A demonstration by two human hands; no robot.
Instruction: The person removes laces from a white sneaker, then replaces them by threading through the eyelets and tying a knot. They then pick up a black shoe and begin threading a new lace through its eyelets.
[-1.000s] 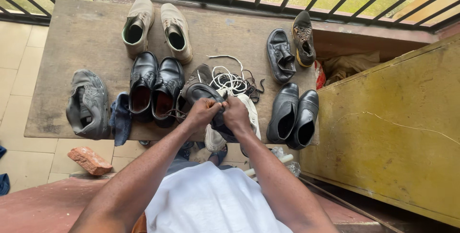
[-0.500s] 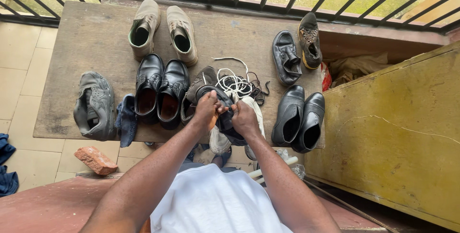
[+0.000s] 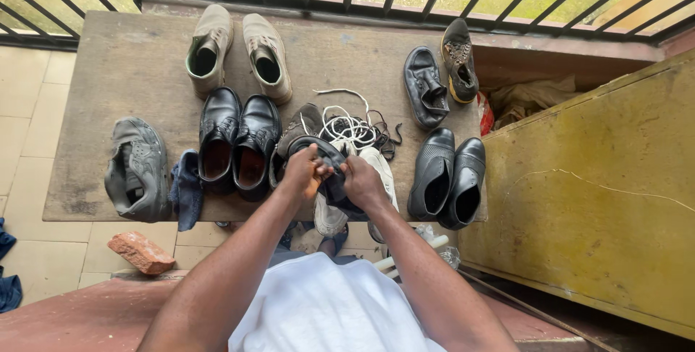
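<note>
Head view, looking down. A dark shoe is held up off the near edge of the bench, between both hands and close to the body, so the opening faces up and can be worked on at chest range.

Left hand: grip clenched on the shoe's collar, fingers curled over the rim, thumb side pressed in. Right hand: grip also closed on the same shoe, pinching the far side of the opening; what is under the fingertips cannot be told.

All places relative to the held shoe:
- Just behind it, a loose tangle of white laces, apart from any shoe.
- Beneath and touching, a pale sneaker, partly hidden.
- Just left, a black dress pair, side by side, openings up.
- Further left, a grey sneaker with a blue cloth beside it.
- Right, a black slip-on pair.
- Far behind, a tan boot pair.

Pairs are kept together in rows, toes pointing away.
</note>
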